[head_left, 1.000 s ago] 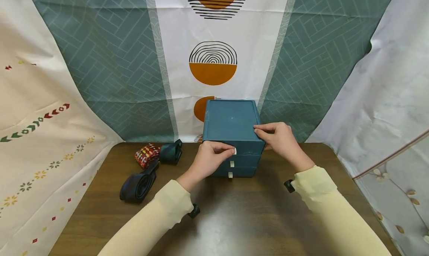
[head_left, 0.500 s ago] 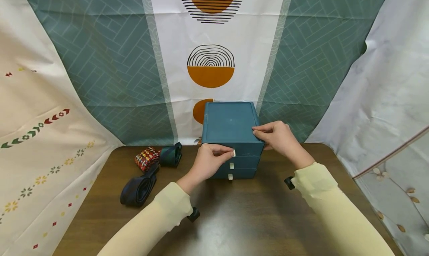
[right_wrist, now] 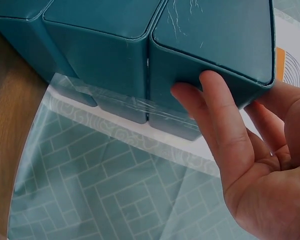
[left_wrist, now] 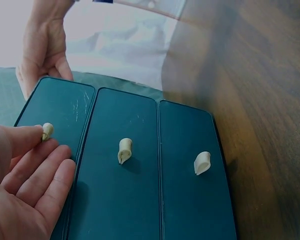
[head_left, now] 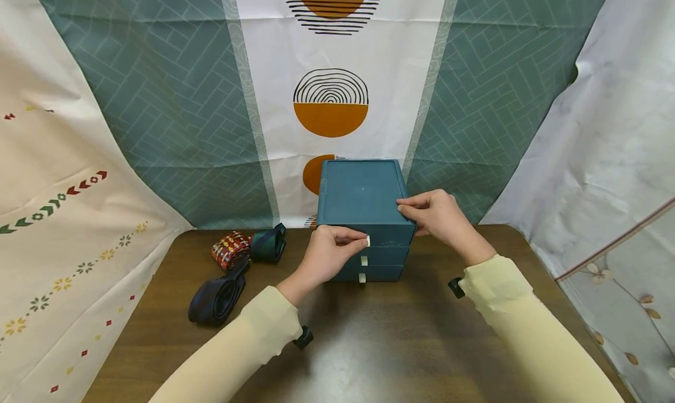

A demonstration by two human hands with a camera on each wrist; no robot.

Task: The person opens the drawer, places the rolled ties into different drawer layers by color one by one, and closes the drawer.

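Observation:
A teal three-drawer box (head_left: 364, 189) stands at the back of the table, all its drawers closed. My left hand (head_left: 329, 253) pinches the cream pull tab (left_wrist: 48, 131) of the top drawer between thumb and index finger. The middle tab (left_wrist: 125, 150) and bottom tab (left_wrist: 202, 162) are untouched. At the box's upper right edge, my right hand (head_left: 440, 218) grips it, with thumb and index finger at the top and other fingers (right_wrist: 222, 107) against the side wall. White scratches mark the top drawer's front.
To the left lie three rolled neckties: a red multicoloured one (head_left: 230, 250), a dark green one (head_left: 268, 245) and a navy one (head_left: 216, 300). Patterned curtains (head_left: 195, 110) hang close behind the brown wooden table (head_left: 401, 344) and along both sides.
The head view has shifted slightly. Both hands keep the same hold on the box and its top tab, and the drawers stay closed.

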